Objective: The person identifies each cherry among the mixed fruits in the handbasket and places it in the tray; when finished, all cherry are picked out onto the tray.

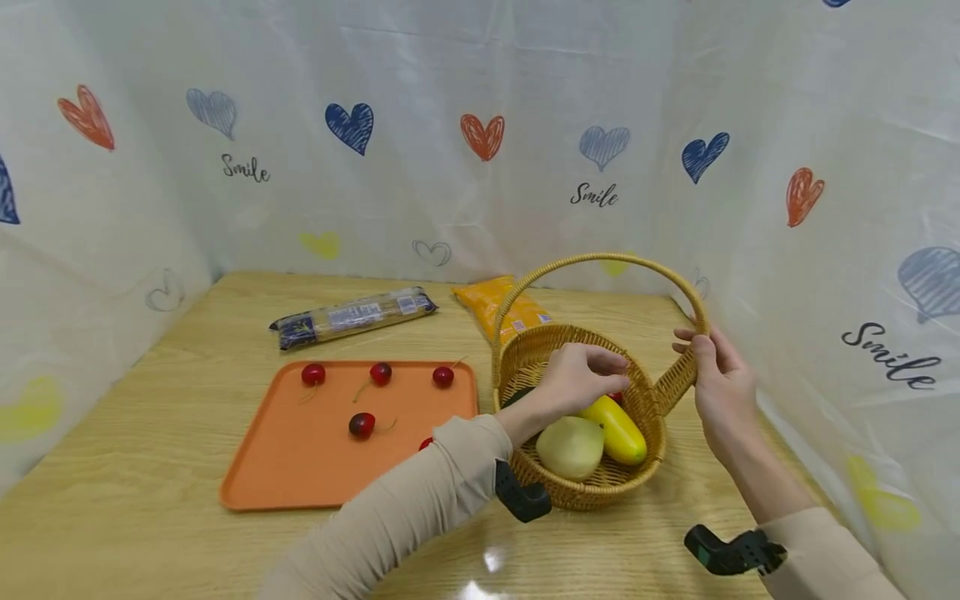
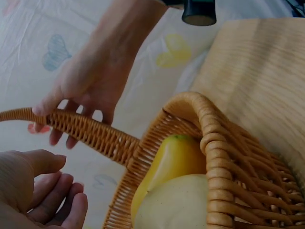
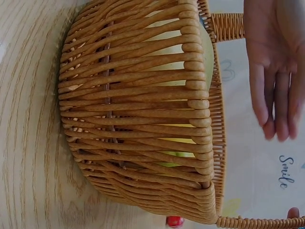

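A wicker basket (image 1: 577,497) with a tall arched handle stands on the table. My right hand (image 1: 726,387) grips the right side of the handle (image 2: 95,133), thumb in front and fingers behind. Above the basket's opening hovers my left hand (image 1: 581,377), fingers loosely bent and holding nothing; the left wrist view shows its fingers (image 2: 52,198) beside the handle. Inside the basket lie a pale, rounded fruit (image 1: 570,448) and a long yellow fruit or vegetable (image 1: 621,433). Something red (image 1: 617,397) and something dark (image 1: 517,395) are partly hidden there.
An orange tray (image 1: 300,467) with several cherries (image 1: 362,425) lies left of the basket, partly covered by my left sleeve. Behind the tray is a clear packet of long pale sticks (image 1: 352,317). An orange bag (image 1: 495,300) lies behind the basket. A printed curtain (image 1: 420,192) surrounds the table.
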Motion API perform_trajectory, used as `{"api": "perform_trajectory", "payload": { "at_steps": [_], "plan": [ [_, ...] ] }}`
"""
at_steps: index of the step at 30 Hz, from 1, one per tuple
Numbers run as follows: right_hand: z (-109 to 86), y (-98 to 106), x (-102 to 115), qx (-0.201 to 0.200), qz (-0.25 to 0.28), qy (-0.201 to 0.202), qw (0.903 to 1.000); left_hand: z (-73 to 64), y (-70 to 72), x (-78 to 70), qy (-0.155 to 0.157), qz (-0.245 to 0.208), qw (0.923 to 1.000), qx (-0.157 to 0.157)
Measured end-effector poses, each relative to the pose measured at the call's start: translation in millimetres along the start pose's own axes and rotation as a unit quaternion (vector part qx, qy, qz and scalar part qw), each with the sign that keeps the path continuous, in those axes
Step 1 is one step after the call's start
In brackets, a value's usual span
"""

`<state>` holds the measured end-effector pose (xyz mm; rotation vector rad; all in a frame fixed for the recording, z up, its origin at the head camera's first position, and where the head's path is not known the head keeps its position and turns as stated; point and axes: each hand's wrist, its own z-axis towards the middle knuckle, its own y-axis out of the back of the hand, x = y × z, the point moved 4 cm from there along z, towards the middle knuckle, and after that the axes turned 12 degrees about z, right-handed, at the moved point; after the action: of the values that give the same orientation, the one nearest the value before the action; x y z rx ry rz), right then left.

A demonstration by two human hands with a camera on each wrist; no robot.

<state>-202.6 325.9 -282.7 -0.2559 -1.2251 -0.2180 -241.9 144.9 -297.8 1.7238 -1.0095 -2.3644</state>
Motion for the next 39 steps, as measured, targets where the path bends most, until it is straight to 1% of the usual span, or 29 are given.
{"api": "perform_trajectory", "payload": {
  "at_steps": [4,7,9,12,15,19,23,25,28,30,35,39],
  "plan": [
    [0.0,-1,1,0.001,0.004,0.007,1.0,14.8,-5.4,4.1,0.016,0.012,0.9997,-0.013],
    [-0.4,-1,1,0.0,0.01,0.007,0.9999,22.9,-9.8,7.7,0.031,0.021,0.9991,-0.023],
    [-0.7,0,1,-0.003,0.012,0.007,0.9999,27.7,-14.0,10.4,0.047,0.026,0.9981,-0.029],
    [-0.3,0,1,-0.004,0.016,0.005,0.9999,34.1,-19.3,13.6,0.083,0.026,0.9955,-0.038],
    [-0.2,2,0,-0.003,0.009,0.004,0.9999,39.7,-25.1,15.2,0.126,0.015,0.9907,-0.049],
    [-0.3,3,-1,-0.004,-0.001,0.001,1.0,45.5,-33.7,16.4,0.176,0.002,0.9821,-0.065],
    [0.6,2,-1,-0.005,-0.001,0.002,1.0,49.2,-39.5,20.0,0.21,0.012,0.9743,-0.081],
    [1.4,0,0,-0.003,-0.001,0.006,1.0,50.5,-39.6,23.0,0.217,0.017,0.9719,-0.089],
    [2.6,-2,1,-0.001,-0.007,0.01,0.9999,53.2,-37.1,26.6,0.215,0.033,0.9712,-0.097],
    [3.0,-3,2,-0.003,-0.006,0.011,0.9999,55.1,-36.4,28.4,0.211,0.046,0.9717,-0.095],
    [2.2,-1,1,-0.006,0.001,0.018,0.9998,56.9,-40.5,32.4,0.211,0.09,0.9705,-0.075],
    [1.5,2,0,-0.012,0.0,0.017,0.9998,56.0,-46.4,34.4,0.21,0.144,0.9656,-0.054]
  ]
}}
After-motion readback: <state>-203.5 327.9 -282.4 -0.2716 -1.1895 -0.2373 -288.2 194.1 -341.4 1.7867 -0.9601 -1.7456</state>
